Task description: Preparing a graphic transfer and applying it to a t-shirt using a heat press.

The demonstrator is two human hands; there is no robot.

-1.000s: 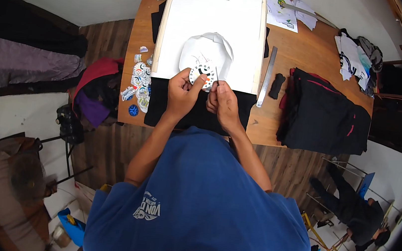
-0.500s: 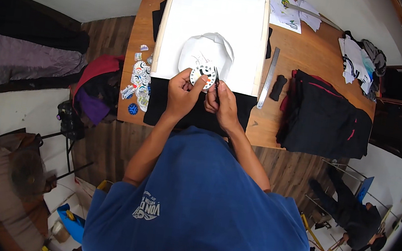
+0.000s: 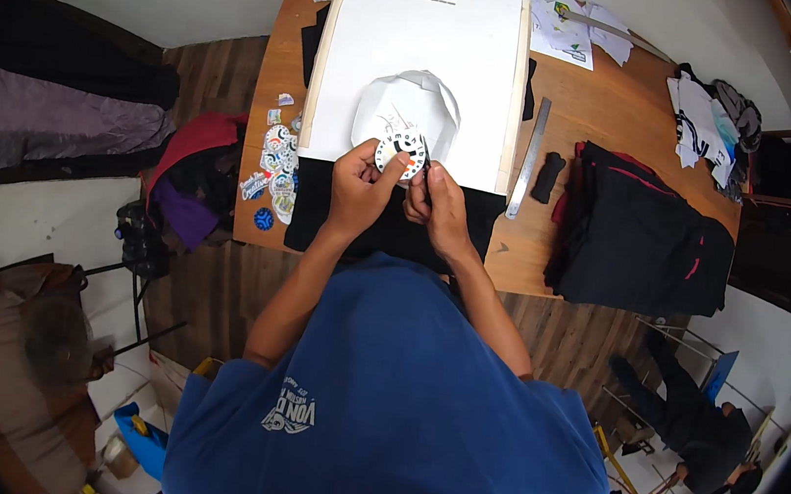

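My left hand point(image 3: 359, 191) pinches a round white sticker point(image 3: 389, 159) with black marks and an orange patch, thumb on its face. In my right hand point(image 3: 442, 209) is a small pair of dark scissors point(image 3: 427, 155), blades pointing away from me beside the sticker's right edge. My fingers hide most of the handles, and whether the blades are parted is too small to tell. Just beyond both hands, a shallow folded white paper dish point(image 3: 445, 101) with thin trimmings in it rests on a large white board point(image 3: 364, 21).
The board and a black cloth point(image 3: 319, 223) lie on a wooden table point(image 3: 631, 98). Left are several cut stickers point(image 3: 277, 168); right are a metal ruler point(image 3: 528, 160), a black roll point(image 3: 548, 177) and folded black garments point(image 3: 649, 234). Another person point(image 3: 713, 434) is at the lower right.
The round sticker has turned slightly in my left fingers, its orange patch now lower. Both hands stay nearly in place, and the whole view has shifted a little.
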